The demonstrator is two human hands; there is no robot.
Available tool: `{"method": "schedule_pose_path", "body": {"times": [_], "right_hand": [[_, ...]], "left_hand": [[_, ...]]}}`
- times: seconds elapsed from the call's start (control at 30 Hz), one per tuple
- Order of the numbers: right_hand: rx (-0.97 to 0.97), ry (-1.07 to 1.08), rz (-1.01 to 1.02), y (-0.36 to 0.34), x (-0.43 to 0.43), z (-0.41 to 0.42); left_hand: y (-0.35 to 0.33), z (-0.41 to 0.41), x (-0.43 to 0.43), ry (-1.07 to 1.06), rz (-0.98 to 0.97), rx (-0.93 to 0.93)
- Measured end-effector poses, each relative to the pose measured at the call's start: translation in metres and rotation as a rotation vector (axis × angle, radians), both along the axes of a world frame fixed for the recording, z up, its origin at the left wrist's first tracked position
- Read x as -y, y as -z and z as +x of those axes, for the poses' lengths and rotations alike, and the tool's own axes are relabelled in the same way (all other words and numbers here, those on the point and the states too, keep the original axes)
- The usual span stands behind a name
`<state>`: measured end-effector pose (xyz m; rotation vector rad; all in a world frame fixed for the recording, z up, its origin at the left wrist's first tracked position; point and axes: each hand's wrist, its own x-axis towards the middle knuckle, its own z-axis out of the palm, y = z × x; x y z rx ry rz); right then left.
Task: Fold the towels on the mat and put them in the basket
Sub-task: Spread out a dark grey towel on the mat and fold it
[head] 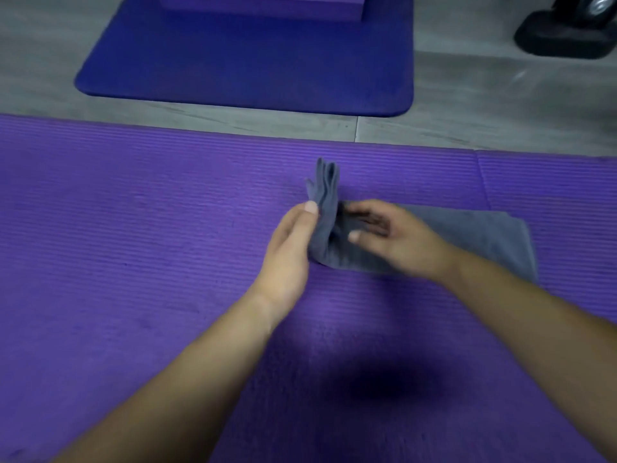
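Note:
A grey towel (484, 238) lies on the ribbed purple mat (133, 245), right of centre. Its left end is lifted upright in layered folds. My left hand (290, 252) holds that raised end, thumb pressed against its left side. My right hand (390, 235) rests flat on the lying part of the towel, fingers spread toward the raised fold. No basket is in view.
Beyond the mat is grey floor (500, 105). A dark blue mat (250, 61) lies further back with a purple block (267, 3) on it. A black wheeled base (567, 31) stands at the top right.

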<state>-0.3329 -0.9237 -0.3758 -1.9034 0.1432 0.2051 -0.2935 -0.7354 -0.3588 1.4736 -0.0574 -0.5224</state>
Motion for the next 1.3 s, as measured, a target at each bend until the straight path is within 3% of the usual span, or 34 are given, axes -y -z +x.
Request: {"method": "schedule_pose_path", "body": {"times": [0.07, 0.17, 0.23, 0.33, 0.43, 0.57, 0.7, 0.8, 0.93, 1.1, 1.23, 1.3], "right_hand": [[-0.034, 0.233, 0.385, -0.014, 0.011, -0.012], [-0.049, 0.410, 0.583, -0.025, 0.026, -0.034], [-0.026, 0.446, 0.470, -0.023, 0.029, -0.046], [0.024, 0.368, 0.220, -0.013, 0.036, -0.059], [0.045, 0.282, -0.040, -0.006, 0.045, -0.068], [0.003, 0.166, -0.376, 0.004, 0.050, -0.076], [0.083, 0.120, -0.735, 0.012, 0.040, -0.082], [0.121, 0.132, -0.784, 0.015, 0.036, -0.084], [0.139, 0.112, -0.833, 0.008, 0.034, -0.085], [-0.097, -0.077, -0.955, 0.017, 0.029, -0.084], [-0.095, -0.090, -1.053, 0.021, 0.033, -0.083], [-0.094, -0.076, -1.045, 0.021, 0.032, -0.083]], "left_hand": [[0.002, -0.015, 0.008, 0.204, 0.245, 0.244], [0.006, -0.031, 0.028, 0.546, 0.659, 0.585], [0.011, -0.040, 0.043, 0.670, 0.867, 0.728], [0.016, -0.053, 0.060, 0.729, 1.016, 0.786], [0.012, -0.047, 0.065, 0.707, 1.004, 0.816], [0.013, -0.011, 0.054, 0.566, 0.848, 0.940], [0.029, 0.006, 0.051, 0.624, 0.939, 0.768], [0.032, 0.008, 0.055, 0.698, 0.910, 0.704], [0.034, 0.007, 0.060, 0.736, 1.028, 0.755], [0.026, 0.009, 0.060, 0.737, 0.897, 0.594], [0.022, -0.001, 0.057, 0.293, 0.810, 0.531], [0.021, -0.004, 0.061, 0.154, 0.821, 0.393]]}}
